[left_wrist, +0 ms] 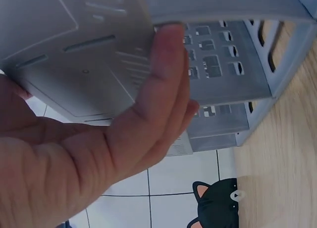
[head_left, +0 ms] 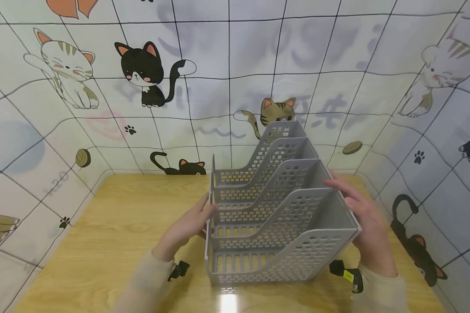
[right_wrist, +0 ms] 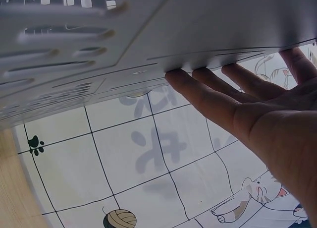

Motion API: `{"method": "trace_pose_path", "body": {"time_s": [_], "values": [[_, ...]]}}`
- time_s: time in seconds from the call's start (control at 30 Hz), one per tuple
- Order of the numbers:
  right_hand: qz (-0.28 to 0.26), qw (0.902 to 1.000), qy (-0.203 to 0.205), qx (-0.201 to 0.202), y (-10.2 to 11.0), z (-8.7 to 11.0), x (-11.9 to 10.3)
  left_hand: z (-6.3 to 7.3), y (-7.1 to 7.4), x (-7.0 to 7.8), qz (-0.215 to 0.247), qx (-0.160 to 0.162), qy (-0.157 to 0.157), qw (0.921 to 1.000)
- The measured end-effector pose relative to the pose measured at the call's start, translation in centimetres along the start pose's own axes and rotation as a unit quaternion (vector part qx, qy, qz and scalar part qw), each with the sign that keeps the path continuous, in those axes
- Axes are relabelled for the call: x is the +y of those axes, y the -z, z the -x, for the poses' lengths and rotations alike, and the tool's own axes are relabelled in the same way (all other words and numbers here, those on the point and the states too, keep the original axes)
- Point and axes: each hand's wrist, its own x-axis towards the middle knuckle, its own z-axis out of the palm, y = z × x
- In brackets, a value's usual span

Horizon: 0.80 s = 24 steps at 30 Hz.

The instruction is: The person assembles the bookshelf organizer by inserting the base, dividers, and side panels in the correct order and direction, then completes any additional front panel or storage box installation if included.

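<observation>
A grey plastic file organizer (head_left: 274, 217) with several slanted, perforated compartments stands on the wooden tabletop in the head view. My left hand (head_left: 188, 224) holds its low side wall at the left. In the left wrist view, fingers (left_wrist: 163, 84) of that hand bend round the wall's edge. My right hand (head_left: 366, 217) holds the tall side at the right, with one fingertip over its upper edge. Other fingers (right_wrist: 213, 96) press against the panel's outer face in the right wrist view. The compartments hold nothing that I can see.
The wooden table (head_left: 133, 226) extends to the left of the organizer. Behind and at both sides rise walls (head_left: 211, 65) covered with a white grid and cartoon cats. Dark straps (head_left: 179, 270) sit at both wrists.
</observation>
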Motion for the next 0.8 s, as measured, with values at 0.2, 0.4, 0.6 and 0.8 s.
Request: {"method": "trace_pose_path", "body": {"time_s": [0.2, 0.4, 0.6, 0.8], "values": [[0.014, 0.9999, -0.003, 0.001, -0.1, 0.2, 0.3, 1.1, -0.6, -0.5, -0.004, 0.027, 0.004, 0.9996], [0.033, 0.9994, 0.011, -0.009, -0.6, 0.4, 0.6, 1.8, -0.5, -0.7, -0.005, 0.038, 0.017, 0.9991], [0.003, 1.0000, -0.001, -0.008, -0.8, 0.5, 0.7, 1.9, 0.2, -1.1, 0.018, 0.020, 0.013, 0.9996], [-0.004, 0.9999, -0.011, -0.002, -0.6, 0.0, 0.0, 1.0, 0.2, -1.0, 0.024, 0.028, 0.007, 0.9993]]}}
